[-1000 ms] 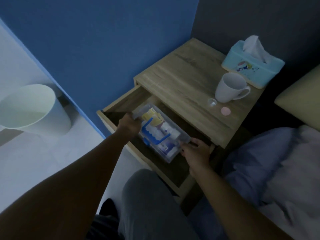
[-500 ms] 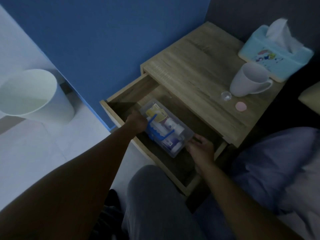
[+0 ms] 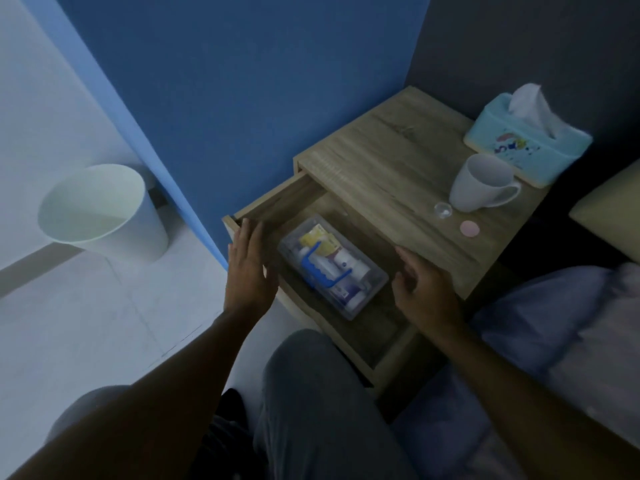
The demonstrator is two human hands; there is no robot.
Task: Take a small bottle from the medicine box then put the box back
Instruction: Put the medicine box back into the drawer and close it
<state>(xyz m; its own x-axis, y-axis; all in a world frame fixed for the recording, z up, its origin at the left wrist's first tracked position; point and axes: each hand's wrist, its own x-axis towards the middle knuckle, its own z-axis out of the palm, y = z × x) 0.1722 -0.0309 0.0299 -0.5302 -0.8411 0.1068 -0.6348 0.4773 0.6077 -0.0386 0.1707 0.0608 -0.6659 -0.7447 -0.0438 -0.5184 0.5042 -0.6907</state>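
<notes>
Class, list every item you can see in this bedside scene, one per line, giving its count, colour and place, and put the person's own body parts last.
Nightstand: one, light wood, against the blue wall.
Drawer: one, wood, pulled open.
Medicine box: one, clear with blue handle, inside the drawer.
Mug: one, white, on the nightstand top.
Tissue box: one, light blue, behind the mug.
Small clear item: one, beside the mug.
Pink disc: one, near the top's front edge.
Bin: one, white, on the floor.
Bedding: bluish and white, lower right.
Left hand: open, at the drawer's left side.
Right hand: open, right of the box.
</notes>
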